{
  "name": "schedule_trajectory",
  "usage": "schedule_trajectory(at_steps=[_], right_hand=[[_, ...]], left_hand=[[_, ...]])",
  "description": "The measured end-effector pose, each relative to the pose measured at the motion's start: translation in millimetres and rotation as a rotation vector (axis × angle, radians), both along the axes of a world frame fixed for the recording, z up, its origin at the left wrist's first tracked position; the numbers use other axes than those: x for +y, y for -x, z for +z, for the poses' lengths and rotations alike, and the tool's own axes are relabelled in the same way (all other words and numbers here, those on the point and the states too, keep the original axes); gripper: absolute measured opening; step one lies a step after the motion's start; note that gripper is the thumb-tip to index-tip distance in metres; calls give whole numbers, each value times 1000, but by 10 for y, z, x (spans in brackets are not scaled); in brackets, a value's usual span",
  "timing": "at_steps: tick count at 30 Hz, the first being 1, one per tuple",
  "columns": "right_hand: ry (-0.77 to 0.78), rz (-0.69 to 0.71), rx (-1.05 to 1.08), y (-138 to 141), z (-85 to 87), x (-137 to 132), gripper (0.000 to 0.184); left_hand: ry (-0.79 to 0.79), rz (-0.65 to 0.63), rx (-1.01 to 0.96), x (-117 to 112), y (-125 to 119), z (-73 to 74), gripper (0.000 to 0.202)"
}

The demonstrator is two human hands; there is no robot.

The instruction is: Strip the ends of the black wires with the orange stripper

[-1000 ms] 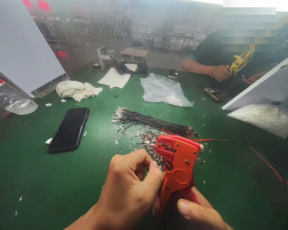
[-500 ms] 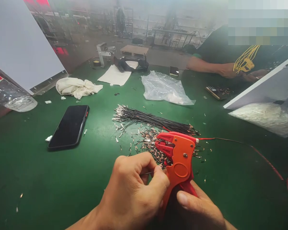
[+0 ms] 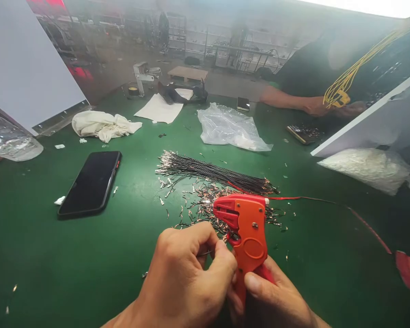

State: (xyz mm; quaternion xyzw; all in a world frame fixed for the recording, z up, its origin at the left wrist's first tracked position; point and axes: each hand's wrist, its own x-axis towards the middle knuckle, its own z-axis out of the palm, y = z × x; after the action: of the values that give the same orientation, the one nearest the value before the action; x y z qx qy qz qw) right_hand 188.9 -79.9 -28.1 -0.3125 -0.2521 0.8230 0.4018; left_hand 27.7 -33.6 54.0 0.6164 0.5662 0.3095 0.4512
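My right hand (image 3: 282, 291) is wrapped round the handle of an orange and red wire stripper (image 3: 251, 237), its thumb lying across the near side. The stripper's red jaws point left over a heap of cut wire ends (image 3: 205, 200). Just left of the tool, my left hand (image 3: 194, 273) is closed with thumb and forefinger pinched. A short piece of thin dark wire (image 3: 207, 253) shows between its fingers; the wire's tip is hard to make out. Behind the heap lies a bundle of black wires (image 3: 215, 173) with bare copper at the right ends and metal terminals at the left.
A black phone (image 3: 90, 182) lies left on the green table, near a white cloth (image 3: 105, 126). A clear plastic bag (image 3: 230, 127) lies farther back. At right, a filled bag (image 3: 365, 164) sits by a white panel (image 3: 372, 114). Opposite, a co-worker's hand (image 3: 316, 105) is near yellow wires (image 3: 341, 91).
The stripper's jaws have come closer together, and the tool sits slightly lower and to the left. My left hand keeps its pinch. The whole scene has shifted a little left in view.
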Motion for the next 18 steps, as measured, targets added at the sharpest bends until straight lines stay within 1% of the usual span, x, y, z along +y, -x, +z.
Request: schedule_trajectory(at_steps=[5,9,12,16,18], right_hand=[[-20,25,-44,13,4,-10,42],[-60,44,-67,12,-50,-17,45],[-39,37,-116,-6,-55,-28,42],[-17,12,-183,-42,-18,-51,44],[-7,-5,-195,-59,-7,-63,44]], left_hand=[[3,-11,19,19,31,-14,27],[-45,-81,-2,39,68,-109,26],[-81,-107,12,50,73,-153,27],[-42,-142,56,47,64,-137,28],[-63,-187,70,35,72,-158,29]])
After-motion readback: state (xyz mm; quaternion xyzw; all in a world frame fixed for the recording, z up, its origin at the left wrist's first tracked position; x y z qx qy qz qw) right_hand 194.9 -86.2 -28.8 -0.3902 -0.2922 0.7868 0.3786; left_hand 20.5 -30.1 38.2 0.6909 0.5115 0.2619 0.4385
